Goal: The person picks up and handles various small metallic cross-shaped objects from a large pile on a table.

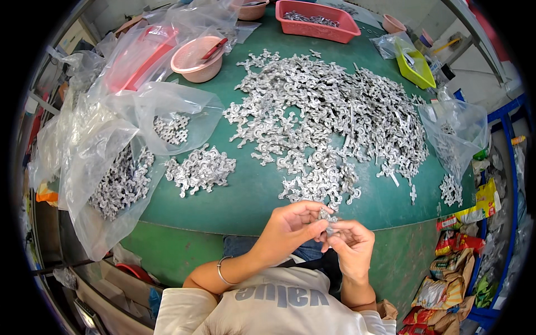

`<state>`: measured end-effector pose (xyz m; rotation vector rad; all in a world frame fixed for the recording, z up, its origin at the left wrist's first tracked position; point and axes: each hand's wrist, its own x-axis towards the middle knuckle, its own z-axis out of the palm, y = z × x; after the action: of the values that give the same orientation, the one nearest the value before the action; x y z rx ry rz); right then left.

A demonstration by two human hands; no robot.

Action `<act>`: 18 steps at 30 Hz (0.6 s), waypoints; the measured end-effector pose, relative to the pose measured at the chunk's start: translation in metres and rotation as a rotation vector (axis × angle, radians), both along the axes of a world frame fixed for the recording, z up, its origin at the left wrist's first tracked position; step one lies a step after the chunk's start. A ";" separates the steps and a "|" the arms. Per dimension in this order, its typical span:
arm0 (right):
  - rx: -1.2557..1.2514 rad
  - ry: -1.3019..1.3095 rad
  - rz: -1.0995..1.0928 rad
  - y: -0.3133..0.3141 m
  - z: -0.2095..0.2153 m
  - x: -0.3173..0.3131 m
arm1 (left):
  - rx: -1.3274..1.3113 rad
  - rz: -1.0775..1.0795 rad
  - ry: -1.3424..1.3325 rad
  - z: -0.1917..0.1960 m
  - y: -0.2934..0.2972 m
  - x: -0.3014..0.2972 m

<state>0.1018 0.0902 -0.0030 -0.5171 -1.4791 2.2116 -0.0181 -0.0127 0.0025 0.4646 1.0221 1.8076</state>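
Just over the near table edge, my left hand [291, 228] pinches a small silver-grey metal part [328, 216] between thumb and fingers. My right hand [353, 245] closes on the lower end of the same part, and its fingertips meet those of my left. Whether it is one part or a few together is too small to tell. Right behind my hands spreads a large heap of similar lobed metal parts [318, 100] across the green table [251, 195]. A smaller pile [201, 169] of them lies to the left.
Clear plastic bags [100, 162] holding parts lie at left, another bag [458, 134] at right. A pink bowl [195, 61], a red tray [318, 28] of metal pieces and a yellow-green basket [416, 70] stand at the back. Blue shelving [505, 139] with packages rises at right.
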 end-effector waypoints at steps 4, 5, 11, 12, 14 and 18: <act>0.173 -0.128 -0.043 0.008 -0.008 -0.001 | -0.037 0.026 0.026 -0.013 0.000 -0.001; 0.298 -0.207 -0.079 0.017 -0.013 -0.002 | -0.052 0.045 0.028 -0.016 -0.001 -0.002; 0.971 -0.457 -0.451 0.074 -0.042 -0.023 | -0.129 0.113 0.006 -0.033 -0.004 -0.002; 1.096 -0.450 -0.443 0.079 -0.048 -0.028 | -0.133 0.131 0.012 -0.033 -0.004 -0.002; 1.247 -0.410 -0.443 0.082 -0.052 -0.032 | -0.126 0.140 -0.009 -0.033 -0.003 -0.002; 0.856 -0.401 -0.501 0.082 -0.055 -0.029 | -0.133 0.117 0.002 -0.037 -0.006 -0.004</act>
<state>0.0731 0.1722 -0.0575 -0.9137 -2.0220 0.9898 -0.0222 -0.0182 -0.0343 0.3313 1.1844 1.8274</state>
